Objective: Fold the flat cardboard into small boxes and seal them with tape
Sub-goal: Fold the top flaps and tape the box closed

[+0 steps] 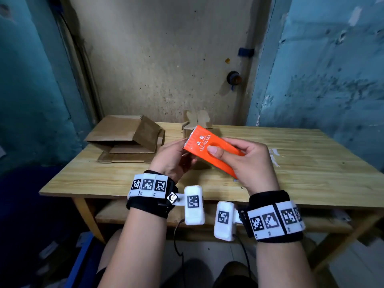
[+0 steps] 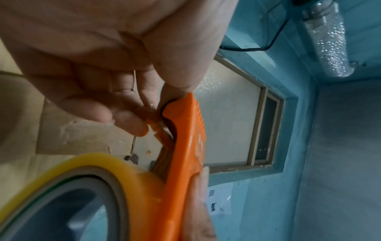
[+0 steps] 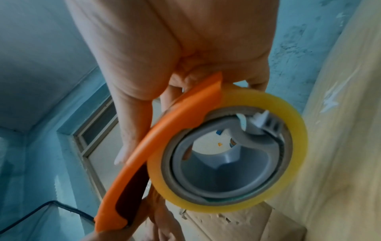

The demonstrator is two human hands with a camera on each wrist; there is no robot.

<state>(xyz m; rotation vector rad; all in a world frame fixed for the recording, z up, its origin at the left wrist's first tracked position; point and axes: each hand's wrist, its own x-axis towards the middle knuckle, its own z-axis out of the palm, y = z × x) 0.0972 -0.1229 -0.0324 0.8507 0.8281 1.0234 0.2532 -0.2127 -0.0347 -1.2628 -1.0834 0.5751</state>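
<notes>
Orange tape dispenser (image 1: 209,147): white Chinese characters, "YA LONG", smaller line unreadable.

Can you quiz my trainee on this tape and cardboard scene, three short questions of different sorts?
1. True or false: both hands hold the orange tape dispenser.
2. Multiple choice: the roll of tape looks A) yellowish B) black C) red.
3. Fill in: the flat cardboard lies on the wooden ___, on the person's left.

Key: 1 true, the left hand and right hand both grip it; 2 A; 3 table.
</notes>
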